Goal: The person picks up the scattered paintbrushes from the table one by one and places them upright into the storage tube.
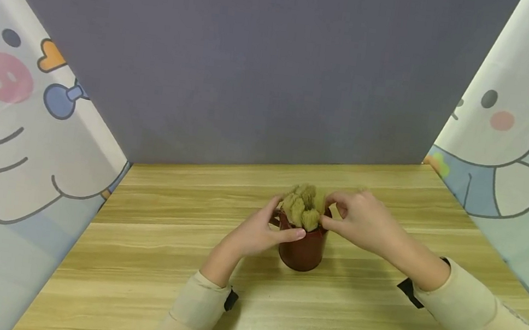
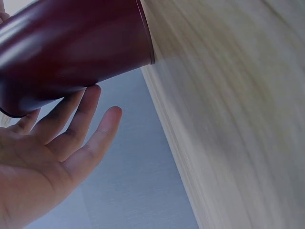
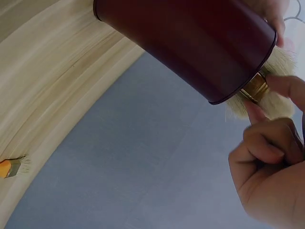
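The big wooden table (image 1: 173, 264) fills the bottom of the head view, and the dark red cup (image 1: 302, 249) stands upright near its middle. A tall grey wall (image 1: 238, 57) stands at the back, toward 12 o'clock. Cartoon sheets hang at the sides: one with a pink cheek and a blue bow (image 1: 12, 117) at 9 o'clock, and one with a white round animal (image 1: 513, 118) at 3 o'clock.

The cup is full of paintbrushes (image 1: 303, 205) with fluffy tan hair pointing up. The left hand (image 1: 258, 233) is at 9 o'clock of the cup. Its thumb lies across the front below the rim and its fingers rest on the side, fairly straight, probably to stop the cup tipping. The left wrist view shows those fingers spread loosely along the cup wall.

The right hand (image 1: 362, 218) is at 3 o'clock of the cup, up by the rim. Its thumb and first finger pinch one brush by the gold band (image 3: 257, 86) under the hair, and the other fingers are curled in. Holding it there gives a firm grip on just that brush.

One small brush (image 3: 14, 167) with an orange handle lies alone on the table, far from the cup.
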Tool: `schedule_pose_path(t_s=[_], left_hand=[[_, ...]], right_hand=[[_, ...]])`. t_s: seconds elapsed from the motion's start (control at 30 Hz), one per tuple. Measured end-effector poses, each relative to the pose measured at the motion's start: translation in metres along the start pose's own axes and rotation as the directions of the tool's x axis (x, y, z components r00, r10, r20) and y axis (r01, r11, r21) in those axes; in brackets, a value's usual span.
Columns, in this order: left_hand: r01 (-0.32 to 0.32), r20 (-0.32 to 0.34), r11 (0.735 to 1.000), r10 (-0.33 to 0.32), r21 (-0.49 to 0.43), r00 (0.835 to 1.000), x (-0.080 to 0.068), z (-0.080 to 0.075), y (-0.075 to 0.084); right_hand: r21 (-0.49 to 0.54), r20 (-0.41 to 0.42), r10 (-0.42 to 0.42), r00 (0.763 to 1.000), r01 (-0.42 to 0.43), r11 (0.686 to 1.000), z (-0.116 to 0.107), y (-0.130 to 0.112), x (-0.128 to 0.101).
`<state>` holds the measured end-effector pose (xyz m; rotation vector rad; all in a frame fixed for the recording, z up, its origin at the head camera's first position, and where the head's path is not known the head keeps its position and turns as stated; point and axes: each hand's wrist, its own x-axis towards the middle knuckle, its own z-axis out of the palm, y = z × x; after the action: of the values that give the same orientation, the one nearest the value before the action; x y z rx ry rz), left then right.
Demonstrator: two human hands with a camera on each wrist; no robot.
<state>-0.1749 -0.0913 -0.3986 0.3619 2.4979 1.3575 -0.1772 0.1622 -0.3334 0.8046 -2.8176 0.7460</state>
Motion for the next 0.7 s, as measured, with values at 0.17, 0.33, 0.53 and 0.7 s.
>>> schedule_pose_path(t_s=[0.17,0.33,0.53,0.7], left_hand=[[0.009,0.004,1.000,-0.009,0.001,1.000,0.000,0.000,0.001],[0.022,0.015,1.000,-0.022,-0.002,1.000,0.000,0.000,0.001],[0.018,0.014,1.000,-0.018,-0.012,1.000,0.000,0.000,-0.002],[0.018,0.009,1.000,-0.018,0.005,1.000,-0.001,0.000,-0.001]], right_hand=[[0.019,0.038,-0.006,0.999,0.006,1.000,-0.002,0.001,0.000],[0.008,0.092,0.004,0.996,-0.004,1.000,-0.001,0.002,-0.001],[0.103,0.157,0.011,0.988,-0.028,0.994,0.002,0.007,-0.001],[0.157,0.156,0.037,0.987,-0.062,0.986,-0.012,0.017,0.003]])
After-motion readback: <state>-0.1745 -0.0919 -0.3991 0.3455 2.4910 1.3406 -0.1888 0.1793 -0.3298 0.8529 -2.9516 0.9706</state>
